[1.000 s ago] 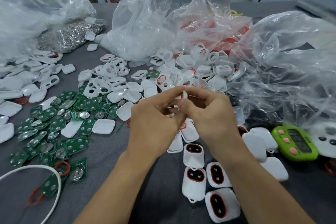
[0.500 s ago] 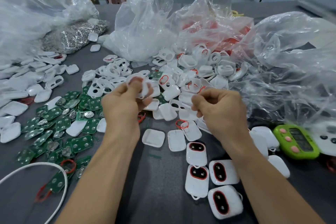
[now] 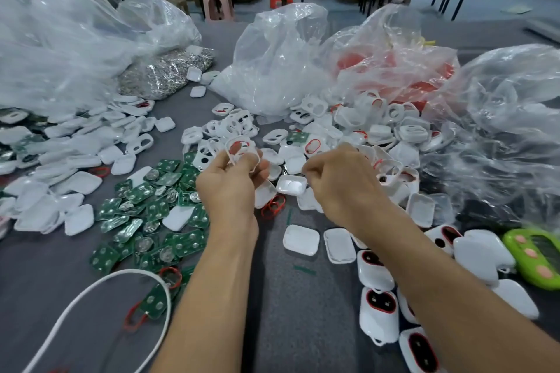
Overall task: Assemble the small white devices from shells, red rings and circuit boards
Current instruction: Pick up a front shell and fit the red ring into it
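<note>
The left hand (image 3: 230,188) held a white shell (image 3: 242,151) up above the grey table (image 3: 291,318), fingers curled round its lower rim; a red ring showed inside the shell's oval opening. The right hand (image 3: 339,182) was closed into a loose fist over the edge of the shell heap (image 3: 372,130), and whether it pinched anything could not be told, since the fingers hid their own tips.

Between the two wrists lay one shell half (image 3: 291,185) turned hollow side up, and just beside it two loose red rings (image 3: 274,206) overlapping on the cloth. Nearer the person, two more hollow-up halves (image 3: 301,240) sat side by side. To the right of the right forearm, at least four assembled devices (image 3: 378,315) with red-rimmed dark windows could be counted, some partly hidden by the arm. One green timer with pink buttons (image 3: 533,254) lay at the right edge.

Left of the left forearm spread a pile of green circuit boards (image 3: 157,221), too many and too overlapped to count. Plain white back covers (image 3: 75,185) lay scattered beyond them. One white cable (image 3: 100,288) looped across the near left corner. Four clear plastic bags stood at the far side; one, the red-tinted bag (image 3: 394,70), held red parts.
</note>
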Available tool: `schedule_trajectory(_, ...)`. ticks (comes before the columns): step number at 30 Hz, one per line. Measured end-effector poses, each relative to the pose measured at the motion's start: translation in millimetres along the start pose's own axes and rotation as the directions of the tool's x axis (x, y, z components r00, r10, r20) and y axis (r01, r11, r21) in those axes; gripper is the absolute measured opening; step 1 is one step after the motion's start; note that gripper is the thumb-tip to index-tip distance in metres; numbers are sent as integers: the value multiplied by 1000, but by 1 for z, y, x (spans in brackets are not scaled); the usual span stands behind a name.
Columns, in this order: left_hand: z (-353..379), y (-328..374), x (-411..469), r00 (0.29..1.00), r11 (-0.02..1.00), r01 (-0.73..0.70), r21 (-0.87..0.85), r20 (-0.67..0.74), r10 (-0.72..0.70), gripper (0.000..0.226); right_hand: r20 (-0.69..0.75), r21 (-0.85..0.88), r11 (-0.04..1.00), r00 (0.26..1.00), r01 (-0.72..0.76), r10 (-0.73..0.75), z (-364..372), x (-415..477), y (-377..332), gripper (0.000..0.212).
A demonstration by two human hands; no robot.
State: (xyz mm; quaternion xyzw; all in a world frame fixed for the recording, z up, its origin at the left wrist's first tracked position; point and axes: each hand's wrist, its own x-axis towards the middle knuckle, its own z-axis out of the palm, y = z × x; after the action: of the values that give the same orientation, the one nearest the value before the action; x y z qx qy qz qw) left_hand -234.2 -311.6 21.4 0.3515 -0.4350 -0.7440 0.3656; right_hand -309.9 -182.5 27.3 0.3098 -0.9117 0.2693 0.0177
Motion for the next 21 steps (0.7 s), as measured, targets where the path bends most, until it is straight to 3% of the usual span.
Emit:
schedule_trajectory(3, -2, 0, 2, 1000, 1000, 11, -9, 2, -11, 21, 107, -216, 975, 994, 45, -22, 3, 21, -3, 26)
schedule_trajectory(6, -4, 3, 4, 999, 998, 30, -53, -40, -33, 18, 218, -321, 943, 976, 92, -21, -3, 33, -2, 21)
schedule_trajectory(9, -5, 5, 6, 997, 995, 41, -89, -63, -47, 20, 139, -342, 938, 990, 55, -7, -6, 35, -1, 15)
schedule_trajectory(11, -6, 6, 7, 996, 993, 49, -103, -71, -57, 21, 89, -294, 956, 995, -6, 34, -7, 35, 1, 9)
schedule_trajectory(13, -6, 6, 8, 995, 992, 63, -113, -70, -71, 20, 168, -96, 991, 980, -92, 107, -13, 36, 6, 10)
schedule_trajectory(15, -7, 5, 9, 995, 991, 74, -112, -64, -82, 21, 279, 105, 984, 954, -143, 108, -20, 34, 8, 12)
schedule_trajectory(16, -6, 4, 8, 995, 993, 79, -92, -55, -84, 21, 266, 140, 981, 959, -133, 92, -23, 32, 9, 13)
schedule_trajectory(18, -4, 0, 7, 996, 996, 85, -13, -12, -85, 21, 133, 155, 984, 989, -92, 71, -32, 32, 15, 17)
schedule_trajectory(21, 3, -6, -2, 990, 991, 93, 99, 99, -103, 17, -23, 121, 980, 987, -156, 160, -56, 30, 31, 17)
